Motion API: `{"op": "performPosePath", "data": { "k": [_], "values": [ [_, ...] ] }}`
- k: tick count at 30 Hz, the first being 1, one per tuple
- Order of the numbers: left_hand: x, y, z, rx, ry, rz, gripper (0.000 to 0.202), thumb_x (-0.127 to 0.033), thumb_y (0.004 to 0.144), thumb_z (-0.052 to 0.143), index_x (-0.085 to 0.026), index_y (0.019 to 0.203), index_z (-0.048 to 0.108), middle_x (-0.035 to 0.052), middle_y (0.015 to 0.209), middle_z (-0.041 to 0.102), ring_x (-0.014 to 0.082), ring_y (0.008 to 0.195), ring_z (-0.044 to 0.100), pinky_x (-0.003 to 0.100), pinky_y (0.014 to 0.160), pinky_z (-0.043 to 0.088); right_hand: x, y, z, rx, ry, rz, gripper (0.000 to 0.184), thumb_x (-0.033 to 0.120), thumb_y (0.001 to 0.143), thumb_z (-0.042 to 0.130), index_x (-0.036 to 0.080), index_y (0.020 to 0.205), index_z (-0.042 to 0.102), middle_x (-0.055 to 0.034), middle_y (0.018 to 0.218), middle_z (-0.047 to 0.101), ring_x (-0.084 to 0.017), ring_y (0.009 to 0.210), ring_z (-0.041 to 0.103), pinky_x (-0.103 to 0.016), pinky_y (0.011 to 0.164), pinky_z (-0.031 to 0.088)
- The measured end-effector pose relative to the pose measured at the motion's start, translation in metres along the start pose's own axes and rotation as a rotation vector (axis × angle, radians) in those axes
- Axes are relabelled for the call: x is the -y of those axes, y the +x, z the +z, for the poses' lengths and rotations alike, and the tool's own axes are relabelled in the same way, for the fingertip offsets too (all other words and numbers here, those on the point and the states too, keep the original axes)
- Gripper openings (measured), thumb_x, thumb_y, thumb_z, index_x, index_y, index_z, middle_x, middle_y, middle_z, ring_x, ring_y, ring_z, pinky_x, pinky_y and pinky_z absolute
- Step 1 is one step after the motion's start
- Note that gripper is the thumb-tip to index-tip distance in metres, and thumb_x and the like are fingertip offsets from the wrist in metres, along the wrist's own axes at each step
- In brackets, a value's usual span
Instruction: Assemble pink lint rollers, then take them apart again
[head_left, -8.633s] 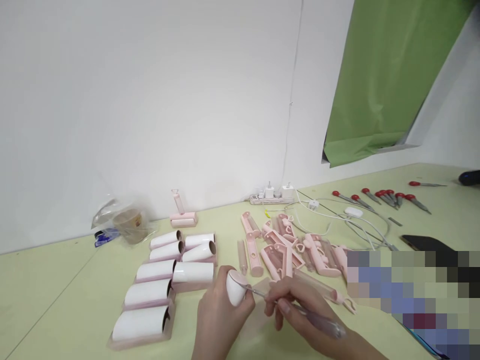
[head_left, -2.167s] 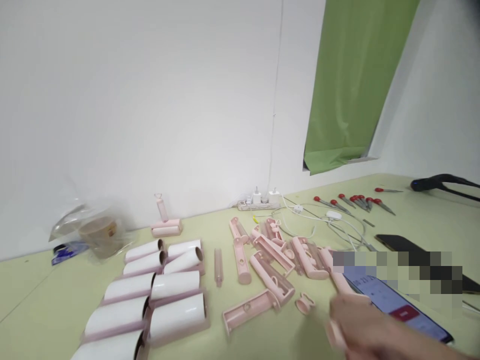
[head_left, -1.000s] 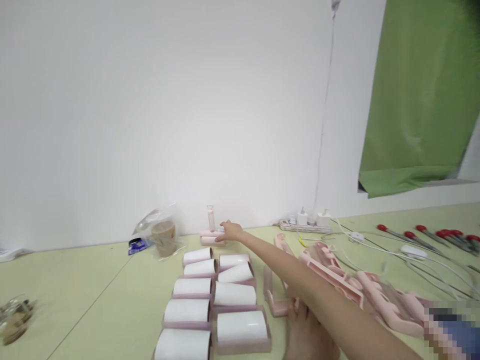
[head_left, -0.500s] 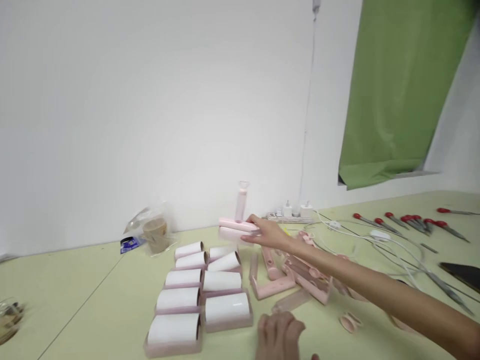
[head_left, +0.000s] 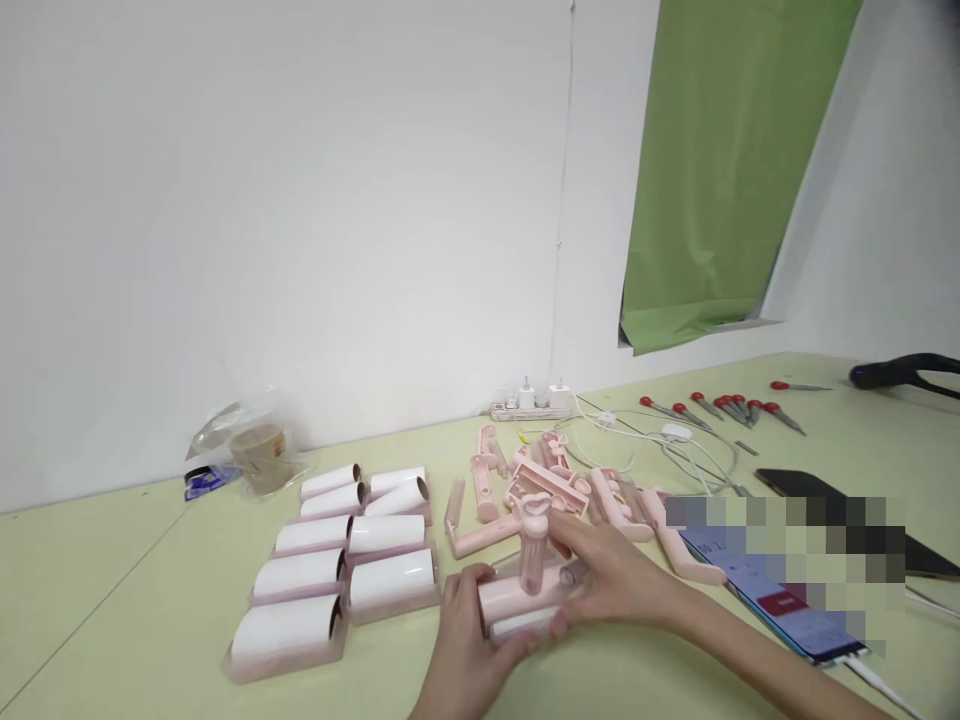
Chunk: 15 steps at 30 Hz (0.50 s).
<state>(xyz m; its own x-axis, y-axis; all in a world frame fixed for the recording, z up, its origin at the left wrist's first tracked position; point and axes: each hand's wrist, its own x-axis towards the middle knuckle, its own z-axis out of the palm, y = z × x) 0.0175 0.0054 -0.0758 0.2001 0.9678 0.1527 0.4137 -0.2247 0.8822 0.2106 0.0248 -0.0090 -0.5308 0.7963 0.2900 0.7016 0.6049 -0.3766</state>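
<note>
A pink lint roller (head_left: 506, 600) with a short clear-and-pink handle pointing up is between my hands, low over the near table. My left hand (head_left: 465, 645) is closed around its left end, thumb along the front. At the other end, my right hand (head_left: 611, 575) grips it with fingers behind and thumb in front. A strip of white shows along its lower side. Just beyond lie loose pink roller frames and handles (head_left: 551, 485), some with clear parts. To the left, white paper rolls (head_left: 289, 628) sit in clear pinkish covers in two columns.
Tape in a plastic bag (head_left: 259, 450) lies by the wall. A power strip (head_left: 531, 410) with chargers and white cables stands at the back. Several red-handled tools (head_left: 731, 405) are at the back right. A lit phone (head_left: 772, 590) and a dark tablet-like slab (head_left: 825, 510) lie right.
My right hand has brought the lint roller from near the wall down towards me. My left hand has taken hold of its left end. The view has turned right.
</note>
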Motion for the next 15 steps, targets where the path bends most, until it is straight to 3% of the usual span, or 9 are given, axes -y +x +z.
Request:
{"op": "performPosePath", "data": {
  "k": [3, 6, 9, 11, 13, 15],
  "values": [
    [-0.013, 0.012, -0.005, -0.032, 0.117, 0.041, 0.044, -0.024, 0.063, 0.060, -0.016, 0.103, 0.046, 0.0090, 0.105, 0.049, 0.0249, 0.105, 0.042, 0.035, 0.091, 0.032, -0.002, 0.024, -0.009, -0.046, 0.172, 0.021, 0.017, 0.034, 0.075, 0.054, 0.018, 0.080, 0.057, -0.0001, 0.071, 0.058, -0.013, 0.061, 0.051, -0.021, 0.053, 0.039],
    [-0.013, 0.025, -0.002, -0.145, 0.172, 0.058, 0.045, -0.020, 0.059, 0.061, -0.015, 0.102, 0.046, 0.0094, 0.102, 0.050, 0.0259, 0.102, 0.044, 0.037, 0.088, 0.034, -0.004, 0.039, -0.026, -0.136, 0.194, -0.016, 0.012, 0.028, 0.072, 0.056, 0.017, 0.068, 0.059, 0.0004, 0.062, 0.058, -0.013, 0.056, 0.051, -0.022, 0.051, 0.040],
    [-0.005, 0.033, 0.004, -0.248, 0.140, 0.075, 0.062, -0.021, 0.058, 0.062, -0.012, 0.113, 0.037, 0.0117, 0.105, 0.048, 0.0270, 0.102, 0.045, 0.038, 0.088, 0.035, -0.005, 0.038, -0.047, -0.410, 0.247, 0.002, 0.013, 0.029, 0.072, 0.055, 0.017, 0.068, 0.059, -0.0002, 0.058, 0.058, -0.012, 0.047, 0.049, -0.021, 0.042, 0.038],
    [-0.004, 0.032, 0.004, -0.322, 0.123, 0.155, 0.070, -0.024, 0.057, 0.064, -0.011, 0.118, 0.032, 0.0147, 0.114, 0.043, 0.0291, 0.112, 0.038, 0.041, 0.093, 0.031, -0.005, 0.030, -0.058, -0.618, 0.274, -0.010, 0.011, 0.028, 0.074, 0.054, 0.019, 0.074, 0.060, -0.0013, 0.064, 0.061, -0.011, 0.043, 0.047, -0.021, 0.037, 0.036],
    [-0.011, 0.026, 0.000, -0.391, 0.017, 0.230, 0.065, -0.030, 0.061, 0.061, -0.012, 0.117, 0.034, 0.0156, 0.121, 0.039, 0.0288, 0.117, 0.033, 0.041, 0.096, 0.028, -0.002, 0.020, -0.061, -0.765, 0.244, -0.125, 0.009, 0.025, 0.073, 0.055, 0.022, 0.080, 0.060, -0.0019, 0.071, 0.063, -0.012, 0.046, 0.052, -0.023, 0.039, 0.038],
    [-0.023, 0.018, -0.010, -0.352, -0.260, 0.143, 0.051, -0.039, 0.070, 0.053, -0.015, 0.113, 0.038, 0.0142, 0.115, 0.047, 0.0268, 0.110, 0.043, 0.038, 0.090, 0.034, 0.004, 0.009, -0.055, -0.790, 0.232, -0.325, 0.015, 0.025, 0.072, 0.056, 0.025, 0.086, 0.059, -0.0009, 0.069, 0.064, -0.013, 0.049, 0.056, -0.023, 0.041, 0.041]
  ]
}}
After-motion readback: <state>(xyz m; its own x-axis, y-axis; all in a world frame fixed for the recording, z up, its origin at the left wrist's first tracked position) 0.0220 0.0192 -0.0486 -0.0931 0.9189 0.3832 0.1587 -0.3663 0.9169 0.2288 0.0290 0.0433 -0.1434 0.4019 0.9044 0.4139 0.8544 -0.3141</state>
